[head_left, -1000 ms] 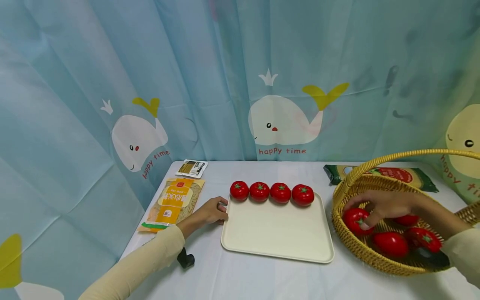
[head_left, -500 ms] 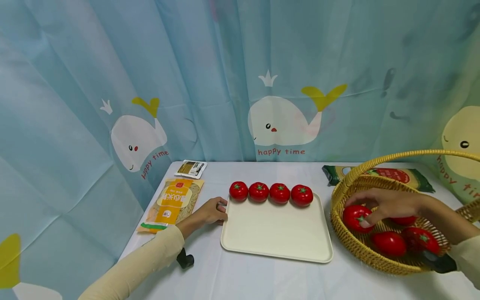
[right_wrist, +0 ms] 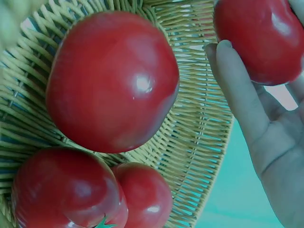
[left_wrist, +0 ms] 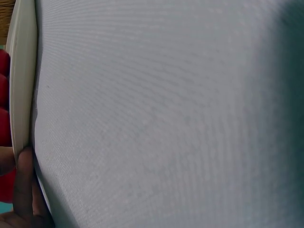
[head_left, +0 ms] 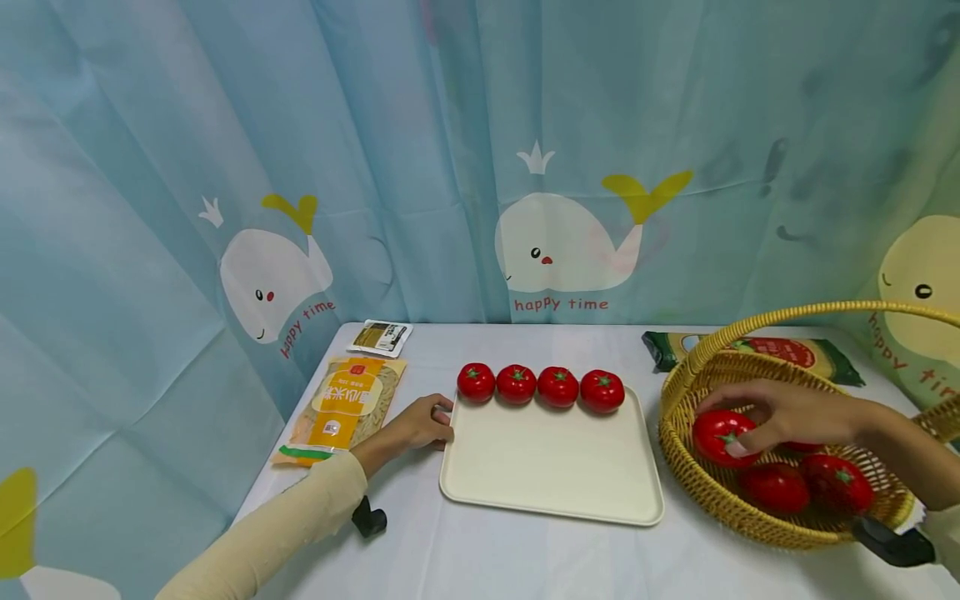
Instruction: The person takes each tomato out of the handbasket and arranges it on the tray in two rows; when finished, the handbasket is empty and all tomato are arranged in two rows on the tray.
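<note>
Beneath the right grip [head_left: 791, 412], clasping a tomato [head_left: 720, 437], lies the basket [head_left: 716, 504], whose rim the apparent picking-out step should next clear; the left grip [head_left: 420, 422] pinches the tray [head_left: 551, 467].

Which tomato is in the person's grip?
The tomato in the right hand, at the left side of the basket in the head view. Three ungripped tomatoes lie in the basket; four tomatoes line the far edge of the tray.
</note>
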Demonstrator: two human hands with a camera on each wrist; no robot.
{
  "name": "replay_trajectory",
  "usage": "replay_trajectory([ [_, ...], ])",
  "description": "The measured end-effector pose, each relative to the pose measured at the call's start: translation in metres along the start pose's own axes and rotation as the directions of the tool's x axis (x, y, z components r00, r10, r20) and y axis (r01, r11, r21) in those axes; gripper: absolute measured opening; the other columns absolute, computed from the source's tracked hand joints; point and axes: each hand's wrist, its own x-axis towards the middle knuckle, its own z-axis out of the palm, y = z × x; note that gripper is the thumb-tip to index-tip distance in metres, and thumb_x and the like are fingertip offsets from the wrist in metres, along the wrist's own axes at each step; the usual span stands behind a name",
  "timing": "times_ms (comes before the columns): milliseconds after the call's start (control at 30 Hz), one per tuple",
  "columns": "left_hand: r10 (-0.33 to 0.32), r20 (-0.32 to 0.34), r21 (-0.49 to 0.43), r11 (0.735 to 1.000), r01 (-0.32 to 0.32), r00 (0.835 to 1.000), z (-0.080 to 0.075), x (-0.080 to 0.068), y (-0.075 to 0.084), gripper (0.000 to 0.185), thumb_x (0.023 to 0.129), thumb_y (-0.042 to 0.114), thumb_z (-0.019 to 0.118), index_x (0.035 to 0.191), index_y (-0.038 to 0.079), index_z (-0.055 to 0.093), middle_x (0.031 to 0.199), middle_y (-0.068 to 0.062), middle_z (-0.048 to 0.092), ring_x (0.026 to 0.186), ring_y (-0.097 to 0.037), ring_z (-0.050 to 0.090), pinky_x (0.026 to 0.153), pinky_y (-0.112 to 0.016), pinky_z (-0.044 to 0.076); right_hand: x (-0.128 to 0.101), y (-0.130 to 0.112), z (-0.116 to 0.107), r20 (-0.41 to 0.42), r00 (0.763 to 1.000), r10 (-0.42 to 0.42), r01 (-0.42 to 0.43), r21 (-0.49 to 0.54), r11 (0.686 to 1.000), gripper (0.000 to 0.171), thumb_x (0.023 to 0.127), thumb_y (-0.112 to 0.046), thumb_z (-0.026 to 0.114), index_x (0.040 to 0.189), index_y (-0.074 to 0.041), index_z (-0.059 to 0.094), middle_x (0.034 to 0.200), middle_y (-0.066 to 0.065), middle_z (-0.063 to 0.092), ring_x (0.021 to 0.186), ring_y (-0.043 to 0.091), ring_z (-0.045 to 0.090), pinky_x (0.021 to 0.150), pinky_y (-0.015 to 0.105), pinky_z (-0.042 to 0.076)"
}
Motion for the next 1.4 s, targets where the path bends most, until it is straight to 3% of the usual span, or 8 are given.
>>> replay_trajectory([
  [200, 0.003, -0.008, 0.006, 1.0, -0.003, 1.0, 0.0, 0.0, -0.001, 0.048, 0.08, -0.001, 0.073, 0.125, 0.001, 0.057, 0.093, -0.009, 0.059, 0.074, -0.017, 0.06, 0.066, -0.028, 0.062, -0.005, -0.003, 0.005, 0.034, 0.998, -0.05, 0.047, 0.088, 0.995, 0.051, 0.096, -0.015, 0.061, 0.146, -0.012, 0.048, 0.133, -0.022, 0.055, 0.111, -0.002, 0.053, 0.08, 0.038, 0.058],
  [367, 0.003, -0.01, 0.017, 1.0, -0.003, 1.0, 0.0, 0.0, -0.001, 0.048, 0.08, -0.001, 0.073, 0.125, 0.001, 0.056, 0.093, -0.01, 0.059, 0.075, -0.017, 0.06, 0.067, -0.027, 0.062, -0.007, -0.012, 0.01, 0.041, 0.997, -0.063, 0.06, 0.073, 0.996, 0.052, 0.098, -0.015, 0.059, 0.148, -0.017, 0.048, 0.138, -0.02, 0.054, 0.118, -0.007, 0.049, 0.086, 0.034, 0.054],
  [467, -0.003, -0.011, 0.024, 1.0, 0.003, 1.0, 0.0, 0.0, -0.001, 0.048, 0.081, 0.0, 0.073, 0.126, 0.002, 0.056, 0.094, -0.01, 0.06, 0.075, -0.017, 0.06, 0.067, -0.027, 0.062, -0.006, -0.02, 0.014, 0.071, 0.995, -0.067, 0.058, 0.12, 0.991, 0.053, 0.099, -0.014, 0.057, 0.151, -0.015, 0.045, 0.139, -0.021, 0.054, 0.12, -0.005, 0.051, 0.086, 0.027, 0.055],
  [667, 0.001, -0.008, 0.013, 1.0, -0.001, 1.0, 0.0, 0.0, 0.0, 0.048, 0.08, -0.001, 0.073, 0.125, 0.001, 0.056, 0.093, -0.01, 0.06, 0.075, -0.018, 0.06, 0.066, -0.028, 0.062, -0.005, -0.025, 0.021, 0.144, 0.982, -0.12, 0.072, 0.301, 0.951, 0.052, 0.103, -0.007, 0.049, 0.153, -0.008, 0.038, 0.141, -0.025, 0.05, 0.12, 0.0, 0.056, 0.087, 0.036, 0.061],
  [900, 0.005, -0.006, 0.008, 1.0, -0.005, 1.0, 0.0, -0.001, 0.0, 0.048, 0.08, -0.002, 0.073, 0.125, 0.0, 0.056, 0.093, -0.01, 0.059, 0.075, -0.018, 0.06, 0.067, -0.028, 0.062, -0.003, -0.033, 0.031, 0.204, 0.969, -0.139, 0.046, 0.404, 0.913, 0.051, 0.104, -0.006, 0.045, 0.154, -0.008, 0.036, 0.144, -0.023, 0.046, 0.123, 0.001, 0.054, 0.091, 0.039, 0.06],
  [1033, 0.008, -0.007, 0.023, 1.0, -0.008, 1.0, -0.001, -0.002, 0.001, 0.049, 0.079, -0.001, 0.073, 0.126, 0.0, 0.056, 0.093, -0.01, 0.059, 0.075, -0.018, 0.06, 0.066, -0.028, 0.062, -0.002, -0.039, 0.035, 0.209, 0.971, -0.117, 0.024, 0.403, 0.915, 0.052, 0.104, -0.008, 0.047, 0.154, -0.008, 0.036, 0.143, -0.024, 0.046, 0.123, 0.004, 0.055, 0.093, 0.038, 0.06],
  [1200, 0.007, -0.006, 0.012, 1.0, -0.006, 1.0, 0.0, -0.003, 0.003, 0.049, 0.079, -0.002, 0.073, 0.125, 0.0, 0.056, 0.093, -0.01, 0.059, 0.074, -0.018, 0.06, 0.066, -0.028, 0.062, 0.001, -0.044, 0.04, 0.199, 0.966, -0.168, 0.08, 0.39, 0.917, 0.049, 0.103, -0.005, 0.047, 0.152, -0.007, 0.04, 0.141, -0.012, 0.05, 0.12, 0.014, 0.058, 0.09, 0.042, 0.061],
  [1400, 0.006, -0.002, 0.005, 1.0, -0.006, 1.0, 0.0, -0.002, 0.002, 0.049, 0.079, -0.002, 0.073, 0.125, 0.001, 0.056, 0.094, -0.01, 0.059, 0.075, -0.018, 0.06, 0.067, -0.028, 0.062, 0.004, -0.051, 0.047, 0.144, 0.971, -0.191, 0.136, 0.323, 0.937, 0.049, 0.102, -0.006, 0.049, 0.15, -0.011, 0.043, 0.135, -0.007, 0.055, 0.115, 0.014, 0.059, 0.083, 0.043, 0.062],
])
